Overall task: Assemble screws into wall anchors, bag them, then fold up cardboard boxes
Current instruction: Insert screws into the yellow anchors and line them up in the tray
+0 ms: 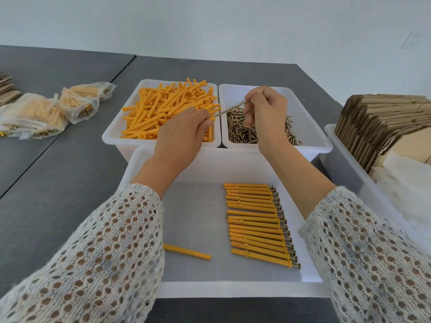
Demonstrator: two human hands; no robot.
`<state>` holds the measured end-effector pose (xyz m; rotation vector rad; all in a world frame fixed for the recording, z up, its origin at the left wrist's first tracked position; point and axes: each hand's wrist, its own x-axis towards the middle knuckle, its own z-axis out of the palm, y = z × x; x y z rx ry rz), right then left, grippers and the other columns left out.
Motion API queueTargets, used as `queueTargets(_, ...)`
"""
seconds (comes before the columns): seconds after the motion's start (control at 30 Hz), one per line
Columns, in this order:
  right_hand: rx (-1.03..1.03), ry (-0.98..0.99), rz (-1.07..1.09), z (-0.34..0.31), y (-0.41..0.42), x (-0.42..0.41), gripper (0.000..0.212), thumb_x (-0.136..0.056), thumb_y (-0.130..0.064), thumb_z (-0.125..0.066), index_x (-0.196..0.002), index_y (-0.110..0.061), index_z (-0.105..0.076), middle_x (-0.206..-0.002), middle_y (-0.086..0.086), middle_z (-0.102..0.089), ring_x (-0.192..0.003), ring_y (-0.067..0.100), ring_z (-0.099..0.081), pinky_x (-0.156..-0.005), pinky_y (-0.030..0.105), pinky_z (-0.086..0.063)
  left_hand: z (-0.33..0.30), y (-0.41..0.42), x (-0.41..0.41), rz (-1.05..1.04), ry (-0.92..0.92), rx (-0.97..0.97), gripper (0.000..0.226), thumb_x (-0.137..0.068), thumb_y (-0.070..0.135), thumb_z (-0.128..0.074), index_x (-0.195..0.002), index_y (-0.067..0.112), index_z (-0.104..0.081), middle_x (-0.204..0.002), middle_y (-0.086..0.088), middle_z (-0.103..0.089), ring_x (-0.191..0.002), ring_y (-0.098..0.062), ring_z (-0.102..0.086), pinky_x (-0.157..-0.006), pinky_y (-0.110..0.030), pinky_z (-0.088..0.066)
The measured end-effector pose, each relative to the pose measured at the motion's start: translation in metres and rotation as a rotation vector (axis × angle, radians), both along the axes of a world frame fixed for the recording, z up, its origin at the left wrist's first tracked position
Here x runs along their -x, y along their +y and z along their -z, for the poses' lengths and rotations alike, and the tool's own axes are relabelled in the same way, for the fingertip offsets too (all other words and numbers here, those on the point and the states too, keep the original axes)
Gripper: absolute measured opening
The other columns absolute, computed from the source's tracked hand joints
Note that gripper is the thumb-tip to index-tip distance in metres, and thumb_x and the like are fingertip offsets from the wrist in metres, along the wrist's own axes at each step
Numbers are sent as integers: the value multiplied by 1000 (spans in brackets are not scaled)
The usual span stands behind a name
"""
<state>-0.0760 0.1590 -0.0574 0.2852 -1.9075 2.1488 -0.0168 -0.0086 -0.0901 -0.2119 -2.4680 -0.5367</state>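
Head view: the left hand pinches a yellow anchor between thumb and curled fingers, above the near right corner of the anchor bin. The right hand pinches a screw by its head end, fingers clamped on it, above the screw bin. The screw slants down to the left and its tip meets the open end of the held anchor; how far it has gone in cannot be told.

The anchor bin holds a heap of loose anchors. The screw bin, just beside it on the right, holds a pile of screws in its left part.

Nearer the person, a larger white tray touches the fronts of both bins. In it a row of finished anchors lies side by side, screw heads to the right. A single anchor lies apart to the left of the row, partly under the left sleeve.

On the grey bench, well to the left, lie clear bags filled with assembled pieces. At the right edge another white bin holds flat cardboard boxes standing on edge, with pale plastic sheeting in front of them.
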Motion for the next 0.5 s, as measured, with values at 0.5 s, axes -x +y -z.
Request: queueTargets(0.5, -247, -8, -331, 5, -9, -4, 52, -108, -32, -27, -103, -2, -70, -62, 12, -63, -40, 20, -43, -44, 25, -35, -5, 14, 1, 114, 56, -250, 24, -106, 23, -46, -94, 7, -60, -70, 5, -51, -63, -11, -43, -58, -29, -32)
